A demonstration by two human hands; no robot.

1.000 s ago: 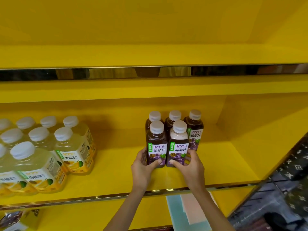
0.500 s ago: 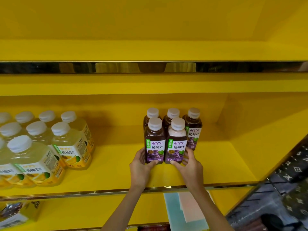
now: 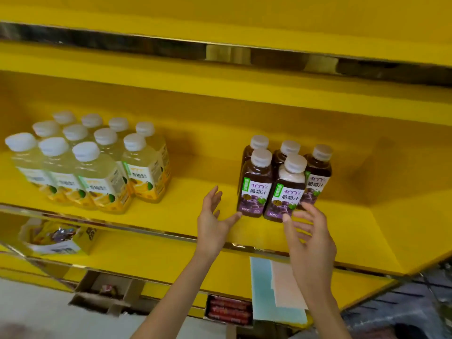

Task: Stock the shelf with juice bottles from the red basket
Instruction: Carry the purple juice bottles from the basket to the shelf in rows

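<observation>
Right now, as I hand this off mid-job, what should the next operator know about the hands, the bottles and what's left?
Hands: left hand open, thumb close to the front-left bottle's base; right hand open just before the front-right bottle. Neither holds anything.
Done: five grape juice bottles stand upright on the shelf, two in front, three behind, right of the yellow juice bottles.
Left: the red basket is out of view, so I cannot tell how many remain.

Bare shelf (image 3: 200, 192) lies open between the pale juice bottles (image 3: 97, 167) and grape juice bottles (image 3: 281, 182).
</observation>
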